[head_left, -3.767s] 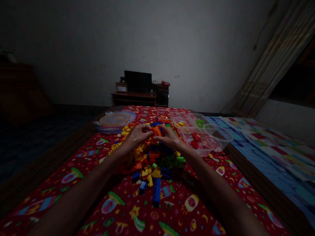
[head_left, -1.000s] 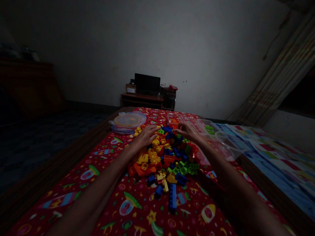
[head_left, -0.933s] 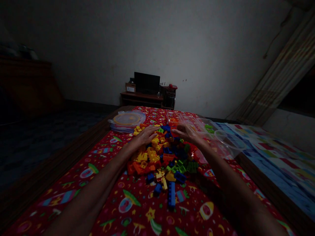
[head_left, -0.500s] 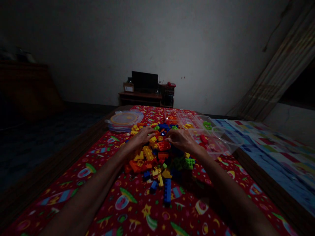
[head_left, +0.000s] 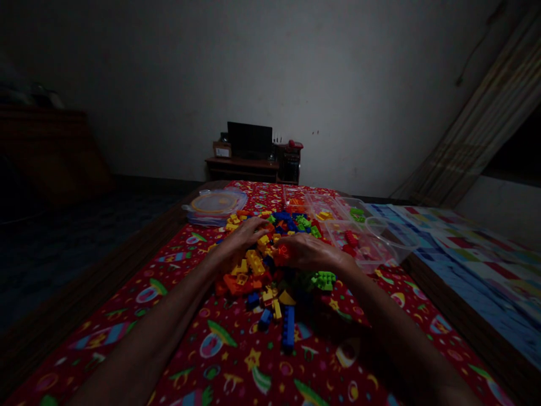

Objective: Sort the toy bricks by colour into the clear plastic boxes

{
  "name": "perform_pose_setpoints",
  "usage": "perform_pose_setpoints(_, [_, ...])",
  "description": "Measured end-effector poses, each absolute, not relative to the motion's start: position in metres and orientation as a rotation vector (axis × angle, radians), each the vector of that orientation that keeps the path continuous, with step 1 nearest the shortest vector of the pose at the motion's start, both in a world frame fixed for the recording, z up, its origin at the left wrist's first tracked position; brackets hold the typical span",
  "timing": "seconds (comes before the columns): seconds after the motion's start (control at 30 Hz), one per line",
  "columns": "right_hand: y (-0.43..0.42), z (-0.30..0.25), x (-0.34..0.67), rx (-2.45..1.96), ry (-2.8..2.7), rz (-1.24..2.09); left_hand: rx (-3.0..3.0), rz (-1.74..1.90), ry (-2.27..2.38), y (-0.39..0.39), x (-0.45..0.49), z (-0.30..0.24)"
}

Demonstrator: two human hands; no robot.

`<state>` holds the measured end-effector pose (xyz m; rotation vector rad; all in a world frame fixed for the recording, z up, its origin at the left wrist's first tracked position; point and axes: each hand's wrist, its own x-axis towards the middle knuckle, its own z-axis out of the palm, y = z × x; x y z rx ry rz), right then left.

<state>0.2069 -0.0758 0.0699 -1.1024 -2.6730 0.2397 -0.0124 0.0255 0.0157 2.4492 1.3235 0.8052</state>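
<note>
A heap of toy building bricks [head_left: 254, 263] in yellow, orange, red, blue and green lies between my two hands. My left hand [head_left: 247, 234] rests over the left side of the heap, fingers stretched out and slightly bent, with no brick seen in it. On the other side, my right hand [head_left: 310, 252] reaches in from the right, its fingers closed around a red brick [head_left: 282, 254]; its fingertips are partly hidden. A long blue brick [head_left: 288, 328] lies nearest to me. Green bricks [head_left: 324, 280] sit just below my right wrist.
A clear divided container [head_left: 372, 255] at the right holds red, green, yellow and orange bricks in separate compartments. Stacked clear lids [head_left: 214, 203] lie at the back left. Everything sits on a red patterned cloth [head_left: 177, 324]. A monitor [head_left: 249, 140] stands by the wall.
My right hand has come down and toward me, from above the red brick to around it. More green bricks show behind it. My left hand has hardly moved.
</note>
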Motion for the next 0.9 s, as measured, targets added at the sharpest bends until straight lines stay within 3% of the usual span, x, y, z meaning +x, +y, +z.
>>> perform_pose_setpoints(0.4, [-0.073, 0.069, 0.204, -1.200, -2.680, 0.277, 2.343, 0.912, 1.305, 0.029, -0.014, 0.004])
perform_pose_setpoints(0.67, [-0.081, 0.054, 0.197, -1.133, -2.707, 0.016, 2.068, 1.155, 1.303, 0.028, -0.007, 0.008])
perform_pose_setpoints(0.9, [-0.066, 0.061, 0.213, -1.108, -2.645, 0.156, 1.676, 1.197, 1.090, 0.012, -0.007, 0.033])
